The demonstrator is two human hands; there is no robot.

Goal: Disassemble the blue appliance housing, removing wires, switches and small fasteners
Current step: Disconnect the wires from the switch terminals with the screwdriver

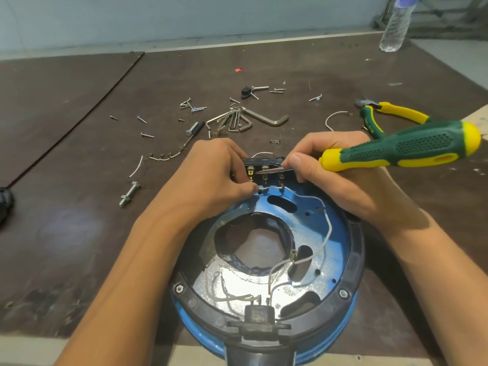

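- A black object (5,204) lies half out of view at the left edge of the table (79,247).
- A bolt (129,193) with a nut lies beside a short white wire (136,167). Loose screws (147,135) are scattered beyond them.
- A set of hex keys (237,120) lies fanned out past the hands.
- The left hand (216,175) has its fingers curled round the left end of the switch (264,169). Its thumb tip is at a white lead just beneath.
- The switch, black with brass terminals, stands at the far rim of the housing (340,233).
- The housing is a blue round shell with a black rim. It lies open side up near the table's front edge, between the forearms.
- Inside it run white leads (326,233): one from the switch along the right wall, others tangled over the shiny floor. A black part (260,317) sits at the near rim. The table shows through a middle hole.
- The right hand (332,178) grips the screwdriver (412,149) low on its handle. The shaft lies across the switch terminals.
- Pliers (390,112) lie behind the screwdriver.
- A clear bottle (396,25) stands far right; I cannot tell what it holds.
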